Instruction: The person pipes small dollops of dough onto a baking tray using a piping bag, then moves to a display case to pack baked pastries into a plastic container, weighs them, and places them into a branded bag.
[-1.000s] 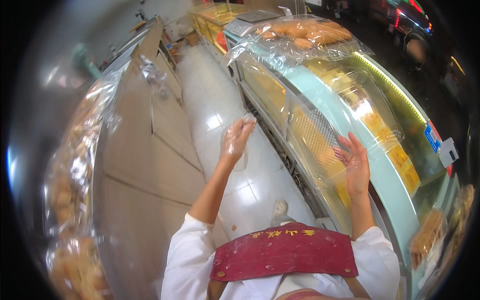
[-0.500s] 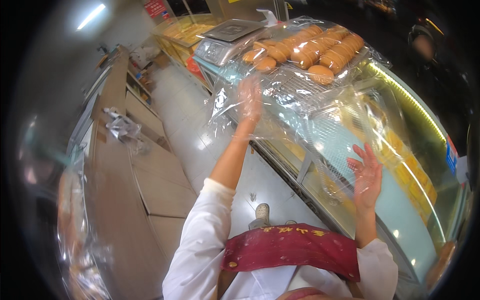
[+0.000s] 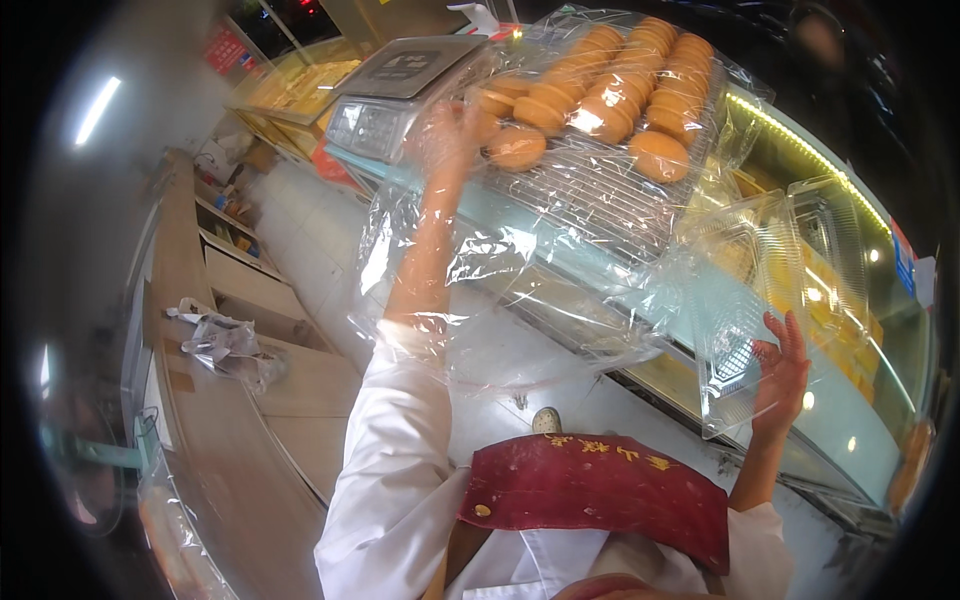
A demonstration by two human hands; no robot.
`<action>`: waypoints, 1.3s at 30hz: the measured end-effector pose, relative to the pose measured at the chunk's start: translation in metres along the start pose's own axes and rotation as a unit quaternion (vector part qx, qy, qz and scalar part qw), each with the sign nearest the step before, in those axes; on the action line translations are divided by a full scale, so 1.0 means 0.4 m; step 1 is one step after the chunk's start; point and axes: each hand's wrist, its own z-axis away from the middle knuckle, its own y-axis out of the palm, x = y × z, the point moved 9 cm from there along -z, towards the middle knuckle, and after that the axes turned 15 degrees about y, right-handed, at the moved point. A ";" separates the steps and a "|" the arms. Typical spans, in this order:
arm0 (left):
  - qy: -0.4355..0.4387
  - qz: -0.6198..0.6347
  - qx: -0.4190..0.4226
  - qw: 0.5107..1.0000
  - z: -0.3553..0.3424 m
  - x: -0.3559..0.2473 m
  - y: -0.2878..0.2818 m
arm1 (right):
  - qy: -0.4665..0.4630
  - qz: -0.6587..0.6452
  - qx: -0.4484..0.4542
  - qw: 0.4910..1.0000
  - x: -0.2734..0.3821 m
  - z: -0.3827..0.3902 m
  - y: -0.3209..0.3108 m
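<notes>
My left hand (image 3: 447, 135) reaches inside a large clear plastic bag (image 3: 480, 300), blurred at the left end of rows of round golden-brown pastries (image 3: 600, 110); what its fingers grip is unclear. The pastries lie under loose plastic on a wire rack (image 3: 590, 200), atop the display case. My right hand (image 3: 780, 365) holds an open clear hinged container (image 3: 733, 300) by its side, over the case's pale blue rim (image 3: 850, 460).
A silver scale (image 3: 370, 120) adjoins the rack, with another glass case (image 3: 300, 85) behind. A wooden counter (image 3: 205, 420) on the left carries crumpled plastic (image 3: 220, 340). A tiled floor (image 3: 310, 240) runs between, where my shoe (image 3: 546, 420) shows.
My left hand has moved up and forward into the bag, toward the pastries. My right hand and container have shifted rightward in view, as the view has turned toward the rack.
</notes>
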 end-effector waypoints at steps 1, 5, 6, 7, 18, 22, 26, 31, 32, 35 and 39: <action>0.056 -0.102 -0.001 0.993 0.022 -0.050 -0.013 | 0.004 0.004 -0.003 1.000 -0.001 0.001 -0.001; 0.221 -0.181 -0.035 0.958 0.074 -0.203 -0.030 | 0.010 0.002 0.008 1.000 -0.003 0.001 -0.004; 0.232 -0.176 -0.061 0.955 0.084 -0.222 -0.039 | 0.011 0.021 0.002 1.000 -0.005 -0.001 -0.006; 0.236 -0.170 -0.066 0.955 0.093 -0.232 -0.039 | 0.013 0.018 0.007 1.000 -0.009 -0.002 -0.005; -0.065 0.192 -0.120 0.972 -0.001 0.078 -0.001 | 0.010 0.029 0.011 0.999 -0.013 0.000 -0.008; -0.079 0.258 0.016 0.963 -0.056 0.117 0.055 | 0.014 0.032 0.011 0.999 -0.011 -0.002 -0.006; 0.016 0.222 0.098 0.970 -0.035 0.025 0.061 | 0.011 0.040 0.031 0.999 -0.010 -0.002 0.005; 0.028 0.320 -0.157 0.934 0.110 -0.058 -0.047 | 0.004 0.029 0.088 0.996 -0.019 0.046 0.057; -0.020 0.389 -0.187 0.902 0.156 -0.045 -0.052 | 0.012 0.032 0.108 0.994 -0.025 0.063 0.073; -0.133 0.550 -0.179 0.805 0.457 -0.017 -0.068 | -0.122 0.220 0.155 0.955 0.002 0.115 0.132; -0.349 0.502 -0.299 0.733 0.855 0.021 -0.168 | -0.143 0.294 0.318 0.890 -0.090 0.161 0.231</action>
